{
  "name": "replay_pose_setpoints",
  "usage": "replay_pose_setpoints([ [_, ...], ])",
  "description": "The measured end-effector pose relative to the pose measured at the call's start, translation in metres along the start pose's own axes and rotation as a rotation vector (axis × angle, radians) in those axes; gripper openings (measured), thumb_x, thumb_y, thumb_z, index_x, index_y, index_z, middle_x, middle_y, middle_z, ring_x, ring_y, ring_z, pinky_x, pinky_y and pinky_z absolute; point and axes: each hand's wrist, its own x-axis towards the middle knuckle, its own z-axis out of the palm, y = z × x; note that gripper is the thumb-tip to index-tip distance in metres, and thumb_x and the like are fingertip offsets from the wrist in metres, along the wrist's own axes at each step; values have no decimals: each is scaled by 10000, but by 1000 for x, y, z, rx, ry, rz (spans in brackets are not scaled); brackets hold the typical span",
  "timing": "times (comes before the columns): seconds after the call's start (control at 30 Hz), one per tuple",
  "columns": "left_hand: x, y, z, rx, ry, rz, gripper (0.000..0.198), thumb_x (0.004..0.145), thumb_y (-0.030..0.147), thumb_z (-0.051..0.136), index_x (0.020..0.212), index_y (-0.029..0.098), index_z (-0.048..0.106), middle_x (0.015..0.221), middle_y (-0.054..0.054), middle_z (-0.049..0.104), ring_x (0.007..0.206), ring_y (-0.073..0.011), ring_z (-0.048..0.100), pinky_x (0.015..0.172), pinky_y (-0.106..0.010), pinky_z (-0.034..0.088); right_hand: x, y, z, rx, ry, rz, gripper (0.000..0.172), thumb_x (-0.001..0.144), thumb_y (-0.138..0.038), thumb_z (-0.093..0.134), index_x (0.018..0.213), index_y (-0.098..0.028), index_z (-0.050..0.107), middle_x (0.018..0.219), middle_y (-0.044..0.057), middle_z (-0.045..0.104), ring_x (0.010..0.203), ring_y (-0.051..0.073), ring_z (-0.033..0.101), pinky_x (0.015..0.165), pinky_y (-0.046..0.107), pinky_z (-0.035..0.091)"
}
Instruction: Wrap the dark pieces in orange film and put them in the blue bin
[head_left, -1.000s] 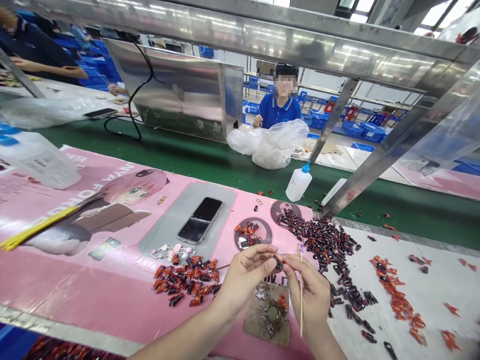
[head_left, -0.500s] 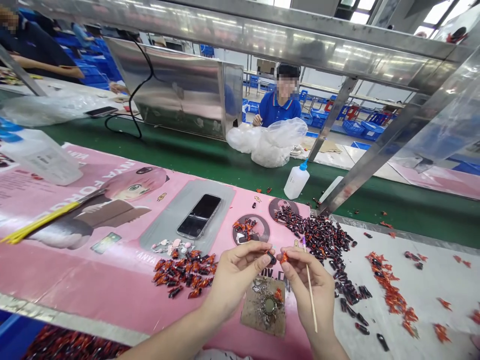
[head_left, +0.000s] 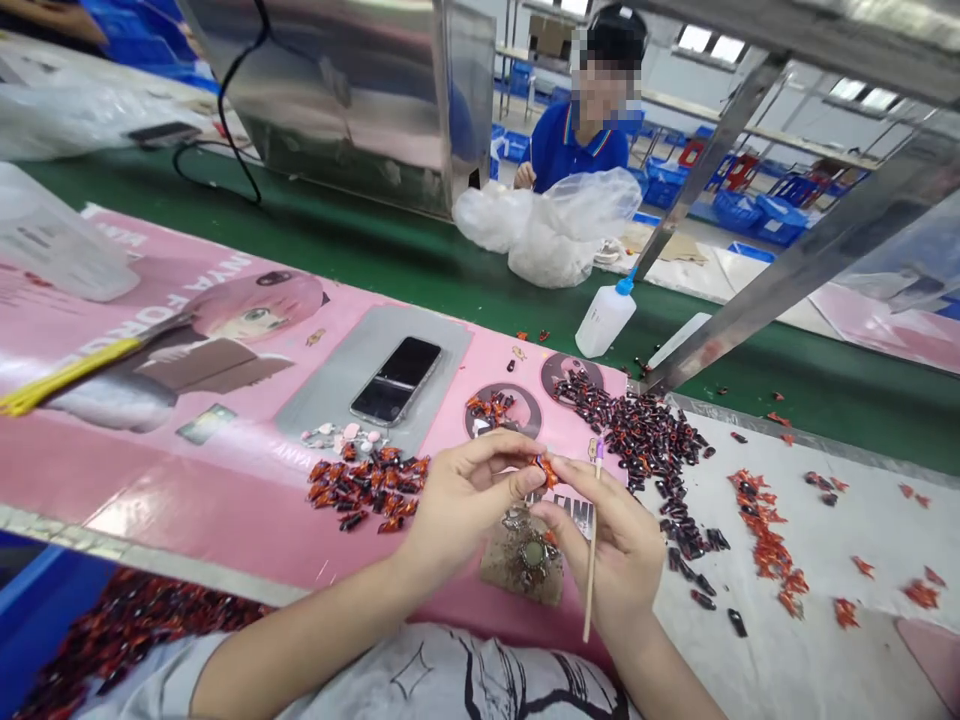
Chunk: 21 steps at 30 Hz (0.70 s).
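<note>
Left hand pinches orange piece, right hand grips wooden stick near mat's edge

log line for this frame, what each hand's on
left hand: fingertips on small orange-and-black part | right hand: grips wooden stick, fingertips beside part | below hands: brown pad

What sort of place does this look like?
Probably a factory floor doing small-part handwork: a green conveyor belt runs along the line, blue plastic crates sit beyond it, and heaps of small dark-and-orange parts lie spread across the work surface.
</note>
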Motion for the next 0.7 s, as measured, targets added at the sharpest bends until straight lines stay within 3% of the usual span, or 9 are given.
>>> replay_pose_setpoints([
  [0.17, 5, -4, -9, -53, -5, -58, 187, 621, 186, 925, 774, 245, 834, 763, -4, 768, 616, -78, 643, 609, -160, 563, 6, 1, 9, -96, -26, -74, 292, 872, -108, 742, 1137, -225, 706, 990, 53, 779, 887, 163, 753, 808, 256, 649],
  [0.3, 14, -4, -17, -65, -24, -19, 174, 628, 267, 944, 746, 231, 821, 769, -18, 766, 658, -109, 672, 624, -191, 569, 13, 4, 19, -146, -15, -164, 249, 895, -98, 706, 1120, -201, 671, 935, 67, 761, 850, 169, 738, 769, 274, 650],
  [0.37, 18, -4, -22, -26, -35, 73, 170, 654, 303, 934, 734, 218, 810, 743, -24, 745, 682, -126, 674, 637, -208, 564, 18, 4, 25, -155, -30, -200, 222, 900, -83, 688, 1091, -193, 664, 908, 66, 749, 823, 167, 730, 742, 270, 647],
  [0.53, 26, -7, -29, 88, -67, 477, 181, 788, 383, 837, 781, 208, 793, 705, -37, 696, 694, -139, 636, 643, -228, 524, 28, -2, 36, -110, -49, -236, 188, 899, -51, 657, 1032, -184, 646, 833, 42, 697, 745, 151, 701, 643, 246, 622],
  [0.7, 27, -11, -30, 73, -63, 573, 187, 844, 408, 779, 817, 223, 767, 705, -21, 666, 683, -130, 613, 635, -222, 508, 32, -7, 42, -87, -53, -226, 207, 886, -14, 641, 983, -197, 638, 780, 15, 654, 696, 143, 676, 576, 241, 592],
])
